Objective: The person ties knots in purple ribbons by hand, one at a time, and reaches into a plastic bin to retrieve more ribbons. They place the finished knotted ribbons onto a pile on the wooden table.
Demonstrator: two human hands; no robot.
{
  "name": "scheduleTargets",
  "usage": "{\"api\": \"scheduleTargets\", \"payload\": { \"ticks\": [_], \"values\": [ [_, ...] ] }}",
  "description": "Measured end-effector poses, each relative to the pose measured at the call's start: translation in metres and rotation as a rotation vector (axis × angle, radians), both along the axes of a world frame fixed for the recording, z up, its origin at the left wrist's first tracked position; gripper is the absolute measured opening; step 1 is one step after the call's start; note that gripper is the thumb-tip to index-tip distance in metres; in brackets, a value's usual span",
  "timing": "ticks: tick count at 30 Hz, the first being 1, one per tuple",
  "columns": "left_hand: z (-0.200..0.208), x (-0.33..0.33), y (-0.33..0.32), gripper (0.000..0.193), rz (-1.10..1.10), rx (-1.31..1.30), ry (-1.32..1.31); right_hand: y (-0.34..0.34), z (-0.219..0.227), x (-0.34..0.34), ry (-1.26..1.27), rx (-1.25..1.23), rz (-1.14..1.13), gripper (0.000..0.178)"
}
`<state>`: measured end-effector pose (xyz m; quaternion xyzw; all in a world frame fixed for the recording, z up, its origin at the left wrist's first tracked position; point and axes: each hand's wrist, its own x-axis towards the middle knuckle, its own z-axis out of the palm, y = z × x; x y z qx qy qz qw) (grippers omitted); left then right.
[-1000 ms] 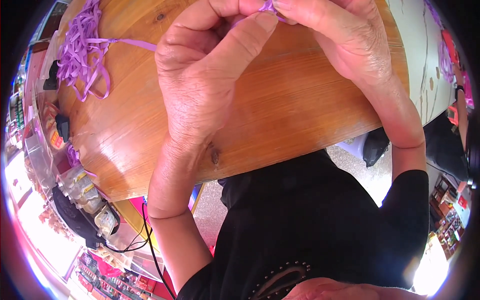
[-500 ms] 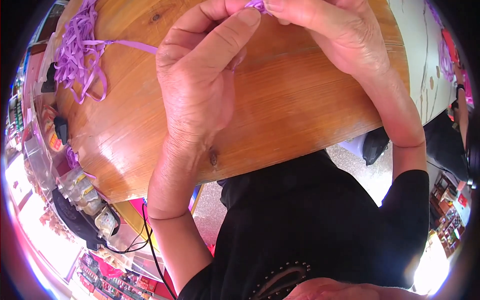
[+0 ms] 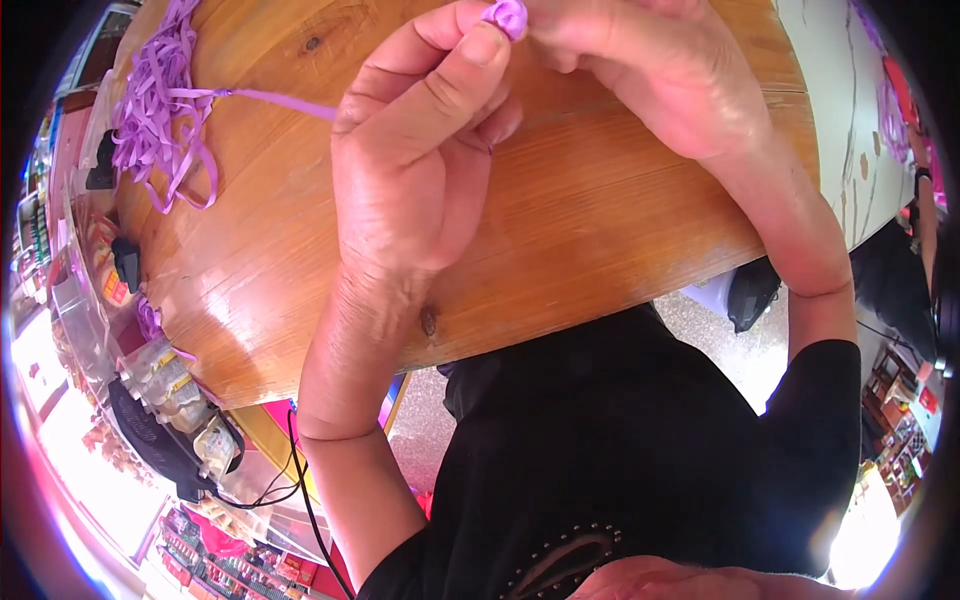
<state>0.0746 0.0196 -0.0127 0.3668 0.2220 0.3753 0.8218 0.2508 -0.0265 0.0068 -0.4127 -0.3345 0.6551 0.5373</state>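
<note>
A small rolled bunch of purple ribbon (image 3: 508,17) sticks up at the top edge of the picture, pinched between the thumb and fingers of my left hand (image 3: 415,140). My right hand (image 3: 660,70) is right beside it, its fingers curled in and partly cut off by the upper edge. Whatever its fingertips hold is hidden. From the loose heap of purple ribbon (image 3: 160,120) at the far left of the wooden table (image 3: 600,200), a strand (image 3: 285,101) stretches across to behind my left hand.
Along the table's left edge lie a dark clip-like object (image 3: 125,262) and clear plastic packets (image 3: 165,385). A black cable (image 3: 296,460) hangs below. To the right stands a pale marbled surface (image 3: 845,120), with another person's arm (image 3: 926,210) beyond it.
My left hand has shifted slightly right and turned, so more of the rolled ribbon shows. My right fingers have drawn a little off it, and the strand has been pulled along rightward.
</note>
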Motion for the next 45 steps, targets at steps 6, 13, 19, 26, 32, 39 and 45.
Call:
{"api": "scheduleTargets", "payload": {
  "ticks": [6, 13, 19, 26, 32, 39, 45],
  "values": [
    [-0.001, 0.000, 0.004, 0.014, -0.045, 0.167, 0.002, 0.012, -0.017, 0.009, -0.235, 1.005, -0.046, 0.008],
    [-0.001, 0.002, 0.004, 0.015, 0.059, 0.190, 0.026, 0.021, -0.024, 0.006, -0.371, 0.766, -0.100, 0.010],
    [0.004, 0.000, 0.001, 0.016, 0.075, 0.235, 0.137, -0.017, 0.024, -0.006, -0.789, 0.626, -0.281, 0.017],
    [0.001, 0.003, -0.002, 0.017, 0.092, 0.307, 0.067, -0.019, 0.042, -0.001, -1.143, 0.629, -0.155, 0.022],
    [0.002, 0.001, -0.002, 0.017, 0.080, 0.306, 0.107, -0.018, 0.038, -0.001, -1.091, 0.612, -0.145, 0.020],
    [0.004, 0.000, -0.003, 0.017, 0.072, 0.262, 0.158, -0.018, 0.035, 0.002, -1.098, 0.667, -0.142, 0.018],
    [0.004, 0.001, -0.002, 0.012, 0.026, 0.148, 0.154, -0.017, 0.035, 0.002, -1.098, 0.615, -0.161, 0.017]
  ]
}}
